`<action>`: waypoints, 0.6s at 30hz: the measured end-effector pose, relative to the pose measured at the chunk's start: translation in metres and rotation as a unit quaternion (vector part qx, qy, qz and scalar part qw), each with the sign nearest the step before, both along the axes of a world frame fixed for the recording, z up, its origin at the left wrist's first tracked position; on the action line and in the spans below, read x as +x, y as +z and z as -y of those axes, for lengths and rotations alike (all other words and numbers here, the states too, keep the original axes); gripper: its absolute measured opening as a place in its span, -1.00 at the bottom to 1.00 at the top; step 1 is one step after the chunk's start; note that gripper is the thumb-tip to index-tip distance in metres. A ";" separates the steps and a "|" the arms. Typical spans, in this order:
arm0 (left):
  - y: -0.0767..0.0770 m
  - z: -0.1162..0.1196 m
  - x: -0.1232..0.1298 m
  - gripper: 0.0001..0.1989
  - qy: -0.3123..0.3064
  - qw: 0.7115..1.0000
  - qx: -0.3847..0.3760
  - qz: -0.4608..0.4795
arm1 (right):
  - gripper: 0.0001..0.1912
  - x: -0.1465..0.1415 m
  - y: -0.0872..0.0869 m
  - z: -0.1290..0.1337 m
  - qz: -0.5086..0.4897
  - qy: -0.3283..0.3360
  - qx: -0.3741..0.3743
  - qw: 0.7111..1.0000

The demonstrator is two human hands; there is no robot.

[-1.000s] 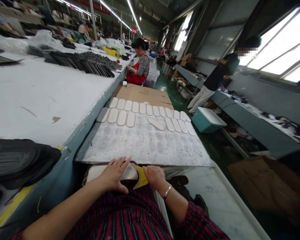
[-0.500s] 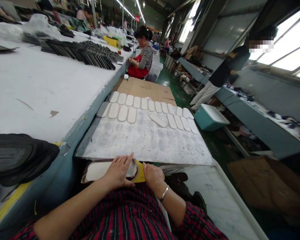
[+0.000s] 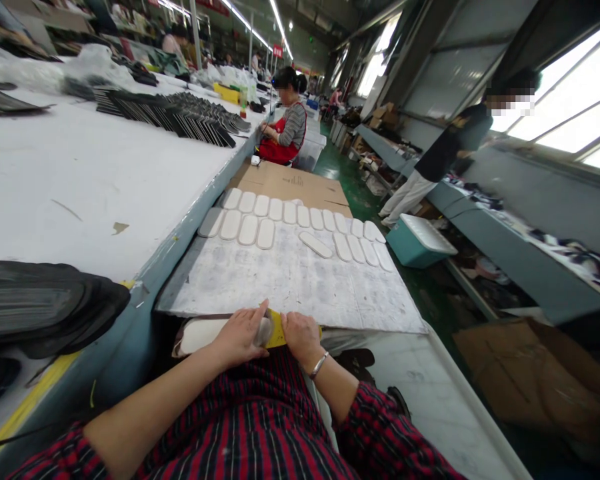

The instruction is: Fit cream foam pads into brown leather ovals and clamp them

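My left hand [image 3: 241, 338] lies over a long white oblong piece [image 3: 200, 333] with a dark brown rim, fingers across the top and thumb at the near side. Joined to its right end is a smooth yellow part [image 3: 277, 331], which looks like the end of a shoe last. Around that yellow end my right hand [image 3: 301, 339] is closed, with a silver bracelet at the wrist. Both hands are over my lap, just before the near edge of a whitish board [image 3: 300, 287]. Rows of white oval pads [image 3: 249, 229] lie on the board's far half.
A long white table [image 3: 105, 180] runs along the left, bearing stacked black pieces [image 3: 30, 307] and a fanned row of dark pieces [image 3: 200, 120]. Beyond the board lies cardboard [image 3: 290, 181]. A seated co-worker in a red apron [image 3: 283, 143] and a teal bin [image 3: 420, 240] are farther off.
Both hands and the held piece have tipped and shifted slightly. The dark curved edge between white and yellow, visible before, is now mostly covered. The whole view has moved a little.
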State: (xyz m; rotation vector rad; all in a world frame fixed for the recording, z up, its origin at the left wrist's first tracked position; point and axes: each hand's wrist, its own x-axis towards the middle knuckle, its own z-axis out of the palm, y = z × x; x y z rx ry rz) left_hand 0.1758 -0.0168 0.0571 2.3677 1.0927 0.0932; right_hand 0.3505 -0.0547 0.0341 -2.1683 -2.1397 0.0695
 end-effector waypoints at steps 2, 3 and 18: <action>0.004 0.002 -0.002 0.09 0.002 1.000 -0.017 0.001 | -0.61 0.009 0.012 0.000 0.011 0.007 0.023 1.000; 0.005 0.002 -0.004 0.09 0.002 1.000 -0.024 0.002 | -0.61 0.014 0.017 0.002 0.018 0.001 0.035 0.999; 0.002 0.000 -0.014 -0.03 0.020 0.999 -0.045 0.005 | -0.52 0.003 0.011 0.019 0.000 -0.068 -0.072 0.995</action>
